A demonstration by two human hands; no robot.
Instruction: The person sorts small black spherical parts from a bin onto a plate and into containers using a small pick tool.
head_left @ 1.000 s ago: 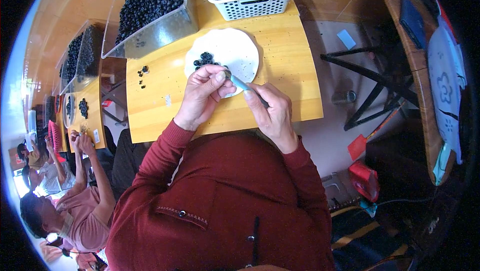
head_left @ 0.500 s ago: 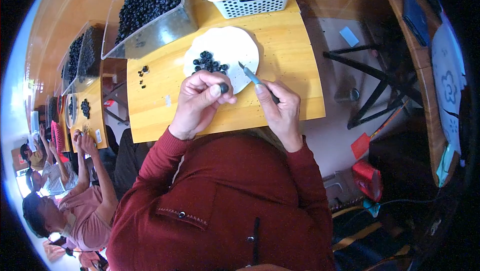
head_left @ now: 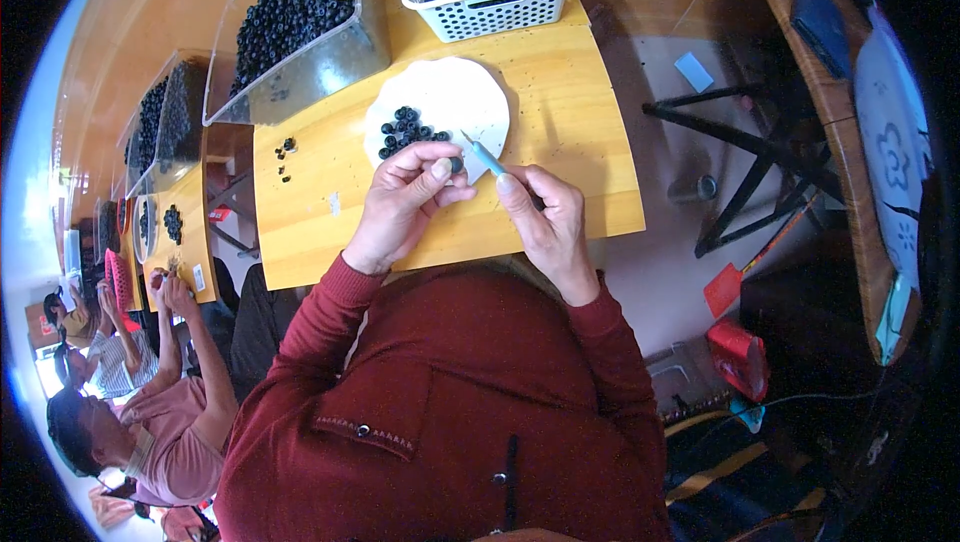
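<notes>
My left hand [head_left: 405,204] pinches a small dark round ball [head_left: 457,165], blueberry-like, between thumb and fingertips. Closed around a slim pen-like craft knife [head_left: 487,158], my right hand [head_left: 545,222] angles its narrow tip toward the ball. The tip lies close to the ball; whether they touch I cannot tell. Both hands are over the near edge of a white scalloped plate [head_left: 450,92]. A heap of the same dark balls [head_left: 405,130] rests on the plate's left part, partly behind my left hand.
A clear bin [head_left: 350,57] and a white perforated basket [head_left: 490,17], both full of dark balls, stand at the back of the wooden table [head_left: 570,132]. Dark scraps [head_left: 287,147] lie left of the plate. Co-workers [head_left: 180,422] sit along the left. A black metal stand [head_left: 760,157] is at right.
My right hand has shifted left, bringing the knife tip closer to the ball. My left hand still pinches the ball, now turned slightly. The view has shifted a little.
</notes>
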